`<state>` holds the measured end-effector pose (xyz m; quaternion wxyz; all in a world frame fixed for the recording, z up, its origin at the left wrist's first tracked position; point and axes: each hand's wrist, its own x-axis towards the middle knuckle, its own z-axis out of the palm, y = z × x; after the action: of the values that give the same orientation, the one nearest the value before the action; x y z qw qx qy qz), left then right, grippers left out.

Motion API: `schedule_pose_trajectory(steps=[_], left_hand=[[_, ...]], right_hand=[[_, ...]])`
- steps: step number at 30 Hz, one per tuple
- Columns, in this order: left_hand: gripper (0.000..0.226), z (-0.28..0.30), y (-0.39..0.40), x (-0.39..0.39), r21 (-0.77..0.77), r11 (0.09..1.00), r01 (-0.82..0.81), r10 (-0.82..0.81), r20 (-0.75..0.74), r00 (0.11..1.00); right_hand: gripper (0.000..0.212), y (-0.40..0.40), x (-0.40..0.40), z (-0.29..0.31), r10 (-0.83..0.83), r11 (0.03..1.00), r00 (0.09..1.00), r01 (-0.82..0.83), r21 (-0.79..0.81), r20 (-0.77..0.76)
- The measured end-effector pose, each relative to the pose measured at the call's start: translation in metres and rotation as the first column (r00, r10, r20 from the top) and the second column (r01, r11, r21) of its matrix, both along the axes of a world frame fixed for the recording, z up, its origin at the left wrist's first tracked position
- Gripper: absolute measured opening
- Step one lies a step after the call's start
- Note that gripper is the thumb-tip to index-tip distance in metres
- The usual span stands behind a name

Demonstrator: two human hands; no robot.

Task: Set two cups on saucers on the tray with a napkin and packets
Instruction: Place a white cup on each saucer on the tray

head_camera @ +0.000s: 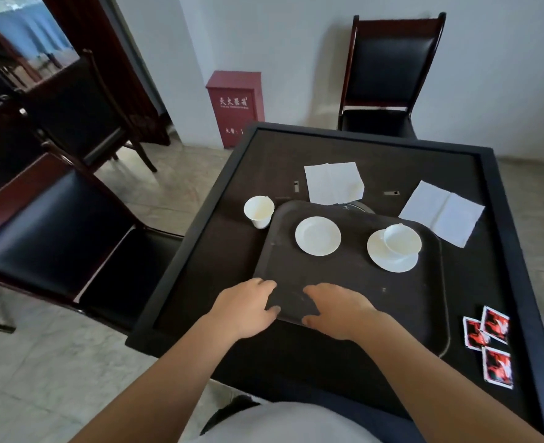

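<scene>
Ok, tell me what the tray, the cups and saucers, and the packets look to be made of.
Tray: likely moulded plastic, dark matte, with scuffs and a rounded raised rim.
Cups and saucers: probably glazed ceramic or porcelain, plain white with a soft sheen, though hard plastic can't be ruled out.
Packets: seemingly printed paper or foil sachets, flat, red and black with white edges.

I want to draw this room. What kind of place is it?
Probably a tea room or restaurant dining room: a square dark table, matching padded chairs, and a red fire extinguisher box by the wall.
</scene>
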<state>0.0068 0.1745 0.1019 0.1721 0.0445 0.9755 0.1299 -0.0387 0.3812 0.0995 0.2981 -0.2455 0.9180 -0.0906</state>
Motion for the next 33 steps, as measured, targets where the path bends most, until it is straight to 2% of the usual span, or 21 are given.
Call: schedule_pose_trajectory(steps=[9, 17, 24, 28, 33], left_hand=[[0.059, -0.010, -0.089, -0.051, 0.117, 0.993, 0.035, -0.039, 0.034, 0.999], [0.059, -0.018, -0.144, -0.127, 0.166, 0.981, 0.100, -0.106, 0.029, 0.994], [0.054, -0.025, -0.146, -0.185, 0.219, 0.963, 0.156, -0.152, -0.034, 0.988], [0.057, -0.038, -0.139, -0.217, 0.210, 0.961, 0.179, -0.171, -0.053, 0.984], [0.059, -0.056, -0.137, -0.249, 0.238, 0.954, 0.183, -0.179, -0.039, 0.983]], right_hand=[[0.055, -0.092, -0.038, -0.009, -0.111, 0.994, 0.994, 0.111, 0.004, 0.024], [0.058, -0.145, -0.087, -0.004, -0.244, 0.970, 0.970, 0.244, 0.015, -0.025], [0.048, -0.167, -0.134, -0.008, -0.324, 0.946, 0.944, 0.324, -0.006, -0.067], [0.056, -0.169, -0.166, -0.017, -0.368, 0.929, 0.924, 0.369, -0.013, -0.107], [0.051, -0.174, -0.201, -0.033, -0.414, 0.910, 0.908, 0.413, -0.033, -0.058]])
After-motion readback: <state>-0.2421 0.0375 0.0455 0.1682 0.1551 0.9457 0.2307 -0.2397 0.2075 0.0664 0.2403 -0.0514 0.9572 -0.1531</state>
